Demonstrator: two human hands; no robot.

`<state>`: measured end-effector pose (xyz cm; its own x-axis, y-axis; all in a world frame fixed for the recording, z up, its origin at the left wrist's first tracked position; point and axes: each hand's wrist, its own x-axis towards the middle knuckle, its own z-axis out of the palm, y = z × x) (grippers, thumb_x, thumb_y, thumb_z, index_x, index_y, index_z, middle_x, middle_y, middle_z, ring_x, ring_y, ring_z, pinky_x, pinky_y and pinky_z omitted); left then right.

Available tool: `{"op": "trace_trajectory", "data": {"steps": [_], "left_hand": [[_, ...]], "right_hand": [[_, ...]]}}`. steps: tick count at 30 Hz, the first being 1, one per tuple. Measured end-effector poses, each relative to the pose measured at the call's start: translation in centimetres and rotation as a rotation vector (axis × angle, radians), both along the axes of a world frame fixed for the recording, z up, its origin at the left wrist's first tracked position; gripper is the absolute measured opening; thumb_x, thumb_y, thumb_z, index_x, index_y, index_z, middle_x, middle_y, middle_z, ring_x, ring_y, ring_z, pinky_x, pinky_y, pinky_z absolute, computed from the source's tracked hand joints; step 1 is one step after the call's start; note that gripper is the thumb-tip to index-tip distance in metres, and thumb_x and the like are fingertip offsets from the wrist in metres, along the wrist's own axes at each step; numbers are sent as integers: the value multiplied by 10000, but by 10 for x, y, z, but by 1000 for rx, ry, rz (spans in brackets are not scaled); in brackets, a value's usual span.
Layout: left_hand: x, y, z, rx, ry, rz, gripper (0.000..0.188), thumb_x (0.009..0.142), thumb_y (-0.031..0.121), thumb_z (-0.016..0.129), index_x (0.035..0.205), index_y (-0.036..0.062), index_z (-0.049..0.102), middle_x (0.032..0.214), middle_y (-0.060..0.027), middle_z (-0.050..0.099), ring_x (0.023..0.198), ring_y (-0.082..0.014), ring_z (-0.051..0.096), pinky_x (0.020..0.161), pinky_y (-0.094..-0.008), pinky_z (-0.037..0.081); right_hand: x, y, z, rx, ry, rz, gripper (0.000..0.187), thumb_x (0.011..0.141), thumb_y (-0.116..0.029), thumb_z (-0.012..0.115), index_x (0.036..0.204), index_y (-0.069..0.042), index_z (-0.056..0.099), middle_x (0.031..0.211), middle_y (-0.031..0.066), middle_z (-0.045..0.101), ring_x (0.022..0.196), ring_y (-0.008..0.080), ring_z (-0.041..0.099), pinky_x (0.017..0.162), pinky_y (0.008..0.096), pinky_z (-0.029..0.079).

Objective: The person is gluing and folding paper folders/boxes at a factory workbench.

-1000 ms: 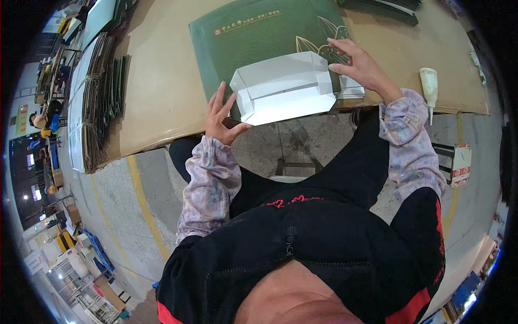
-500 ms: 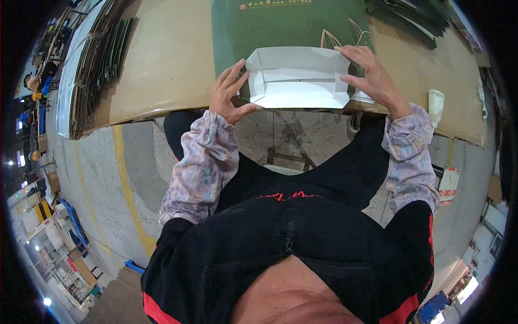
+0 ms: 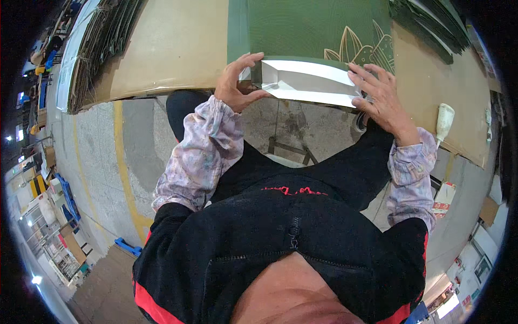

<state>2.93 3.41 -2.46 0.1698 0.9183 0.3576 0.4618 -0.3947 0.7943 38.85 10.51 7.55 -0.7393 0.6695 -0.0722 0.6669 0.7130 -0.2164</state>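
A green paper bag (image 3: 318,32) with gold leaf drawings lies flat on the table. Its near end stands open as a long, narrow box shape, showing the white inside (image 3: 307,81). At the left end of this opening, my left hand (image 3: 237,86) grips the bag, fingers over the far corner and thumb at the near one. My right hand (image 3: 379,96) holds the right end, its fingers on the far flap and its thumb at the near flap. The fingers partly hide both end folds.
Tan board (image 3: 183,48) covers the table. A tied stack of folded bags (image 3: 100,48) sits at the left, and more green bags (image 3: 429,29) lie at the far right. A white squeeze bottle (image 3: 444,121) rests near the table's right front edge.
The broad white opening has become narrower as its long flaps moved closer together. My left hand's fingers have moved over the far corner, and my right hand has shifted down along its end.
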Motion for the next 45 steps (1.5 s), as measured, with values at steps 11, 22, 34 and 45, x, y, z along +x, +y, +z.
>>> {"op": "trace_trajectory", "data": {"steps": [11, 22, 34, 45], "left_hand": [[1, -2, 19, 39, 511, -84, 831, 637, 259, 844, 1367, 189, 453, 1462, -65, 371, 1361, -362, 298, 1082, -504, 315], [12, -4, 24, 46, 500, 68, 597, 704, 359, 790, 1234, 175, 585, 1398, -59, 451, 1337, -334, 333, 1088, -500, 292], [36, 7, 26, 126, 268, 371, 214, 713, 261, 787, 832, 104, 705, 1056, -53, 663, 1113, -288, 548, 967, -442, 397], [23, 1, 34, 15, 409, 103, 532, 621, 367, 817, 1121, 250, 680, 1316, -90, 493, 1306, -379, 324, 1080, -541, 246]], "right_hand": [[-8, -6, -3, 95, -76, 78, 818, 751, -585, 617, 1274, 33, 507, 1443, 101, 392, 1298, 278, 341, 1072, 440, 219], [-1, 4, -14, 7, 128, -56, 560, 727, -328, 733, 1220, -96, 603, 1355, 5, 522, 1231, 233, 466, 1038, 425, 274], [-41, -8, -28, 44, 539, -597, 294, 737, -255, 771, 924, -32, 726, 1011, 67, 706, 934, 219, 661, 850, 313, 494], [-25, -28, -29, -2, 189, -439, 780, 645, -326, 812, 1329, -102, 511, 1428, 16, 447, 1338, 209, 391, 1067, 607, 200]]}}
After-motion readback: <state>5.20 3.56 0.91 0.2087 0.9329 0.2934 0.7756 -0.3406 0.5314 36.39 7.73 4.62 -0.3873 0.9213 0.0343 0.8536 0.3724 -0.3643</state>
